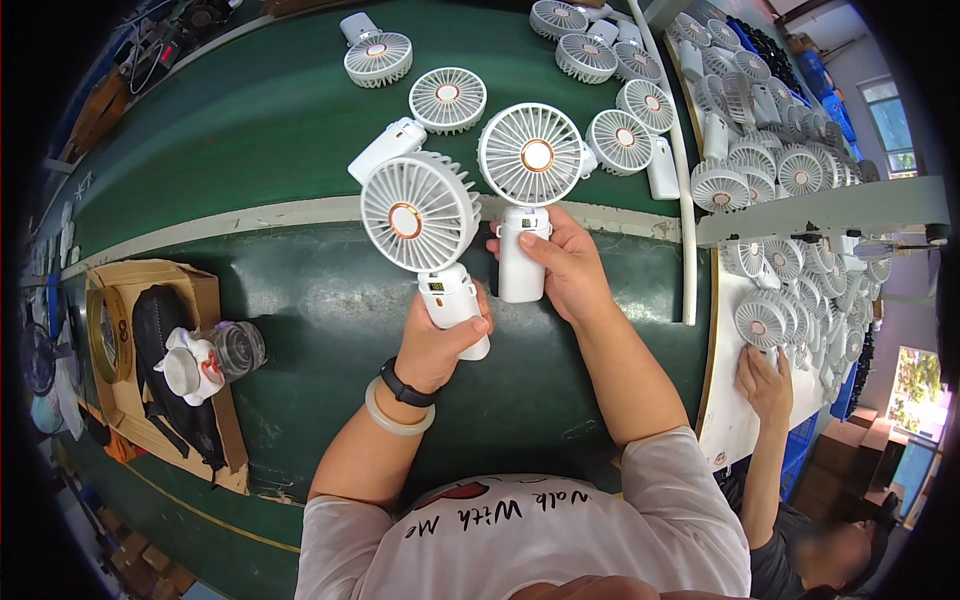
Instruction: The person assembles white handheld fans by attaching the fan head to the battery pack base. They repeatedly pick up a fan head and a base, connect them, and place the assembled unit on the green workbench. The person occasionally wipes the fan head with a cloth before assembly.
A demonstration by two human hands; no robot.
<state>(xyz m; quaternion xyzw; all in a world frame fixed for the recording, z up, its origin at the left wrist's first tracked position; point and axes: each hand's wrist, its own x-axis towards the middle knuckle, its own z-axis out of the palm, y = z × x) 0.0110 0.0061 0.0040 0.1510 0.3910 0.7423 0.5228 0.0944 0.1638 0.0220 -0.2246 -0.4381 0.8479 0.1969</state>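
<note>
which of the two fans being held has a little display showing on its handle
The fan in the left hand: its white handle shows a small display. The handle of the fan in the right hand looks plain.

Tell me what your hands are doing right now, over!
Left hand shut on left fan. Right hand shut on right fan. Both fans upright above green belt. More fans lying beyond, none blocking.

Two white handheld fans, orange hubs, held upright over green belt: left fan slightly tilted, right fan seemingly straight
</note>
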